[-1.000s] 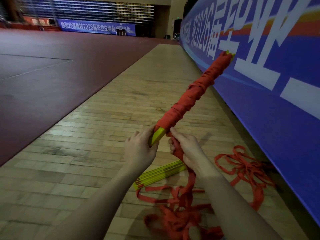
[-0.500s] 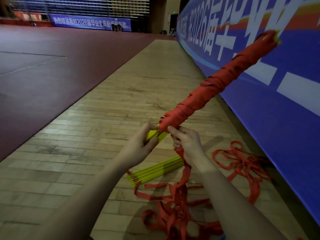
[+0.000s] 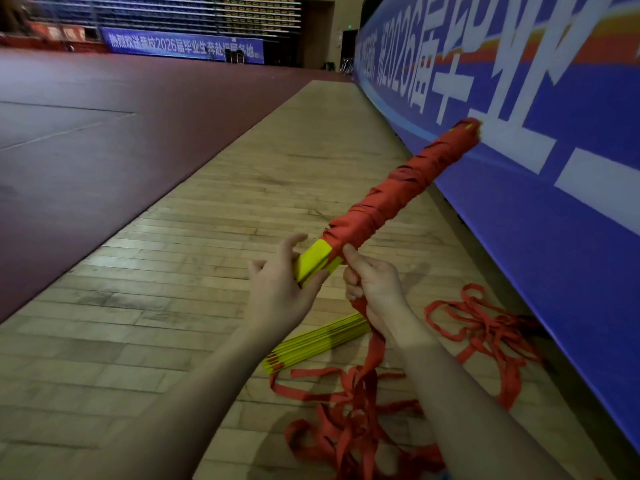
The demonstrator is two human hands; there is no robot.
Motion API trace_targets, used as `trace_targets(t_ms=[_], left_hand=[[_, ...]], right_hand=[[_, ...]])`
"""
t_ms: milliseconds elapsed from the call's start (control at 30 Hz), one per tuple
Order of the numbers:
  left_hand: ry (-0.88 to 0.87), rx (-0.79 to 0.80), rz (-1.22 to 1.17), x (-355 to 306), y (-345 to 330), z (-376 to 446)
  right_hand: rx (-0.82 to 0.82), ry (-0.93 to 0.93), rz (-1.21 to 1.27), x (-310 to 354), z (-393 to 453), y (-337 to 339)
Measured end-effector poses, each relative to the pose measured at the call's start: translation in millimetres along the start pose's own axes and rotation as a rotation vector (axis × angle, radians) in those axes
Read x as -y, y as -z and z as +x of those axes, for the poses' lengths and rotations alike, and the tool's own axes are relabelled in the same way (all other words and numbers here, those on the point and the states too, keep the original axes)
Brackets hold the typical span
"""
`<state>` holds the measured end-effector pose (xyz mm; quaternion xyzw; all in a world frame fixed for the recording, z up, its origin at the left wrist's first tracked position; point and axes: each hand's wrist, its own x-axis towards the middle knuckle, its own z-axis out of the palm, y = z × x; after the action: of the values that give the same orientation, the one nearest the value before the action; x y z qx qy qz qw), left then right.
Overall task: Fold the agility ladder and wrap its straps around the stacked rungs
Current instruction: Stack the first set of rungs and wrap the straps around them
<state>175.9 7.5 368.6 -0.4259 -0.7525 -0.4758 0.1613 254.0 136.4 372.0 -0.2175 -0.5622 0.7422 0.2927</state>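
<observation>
A stack of yellow rungs wrapped in red strap [image 3: 391, 192] slants up to the right, its bare yellow end [image 3: 317, 261] near me. My left hand [image 3: 280, 285] grips that yellow end. My right hand [image 3: 372, 282] holds a bunch of red strap just below the wrapped part, thumb against the wrap's edge. The strap [image 3: 375, 344] runs down from that hand to the floor. A second bundle of yellow rungs [image 3: 315, 342] lies on the wooden floor beneath my arms, partly hidden by them.
Loose red straps [image 3: 485, 327] lie tangled on the wooden floor [image 3: 207, 271] at the right and below my arms. A blue banner wall [image 3: 554, 209] runs close along the right. Dark red court flooring [image 3: 86, 133] spreads to the left.
The wrapped bundle's far end has dropped lower against the banner. My left hand has shifted along the yellow end, showing more of it. My right hand keeps hold of the strap.
</observation>
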Motion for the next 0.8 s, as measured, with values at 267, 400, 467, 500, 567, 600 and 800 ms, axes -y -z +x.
trace_targets(t_ms=[267,400,467,500,567,600,800], left_hand=[[-0.297,-0.086,0.411,16,-4,3],[-0.281,-0.022,0.438,16,-14,-1],[-0.221,0.016,0.433,13,-20,-2],[-0.188,0.059,0.397,12,-22,-1],[-0.12,0.177,0.218,10,-19,4],[-0.089,0.24,0.132,10,-16,6],[0.165,0.517,-0.166,11,4,17]], right_hand=[[0.082,-0.194,0.095,3,1,0],[-0.182,-0.193,0.21,-6,5,-1],[-0.223,-0.164,0.227,-8,6,3],[-0.223,-0.144,0.215,-8,7,6],[-0.191,-0.097,0.162,-6,7,11],[-0.166,-0.072,0.137,-6,7,13],[-0.029,-0.012,0.064,-9,4,13]])
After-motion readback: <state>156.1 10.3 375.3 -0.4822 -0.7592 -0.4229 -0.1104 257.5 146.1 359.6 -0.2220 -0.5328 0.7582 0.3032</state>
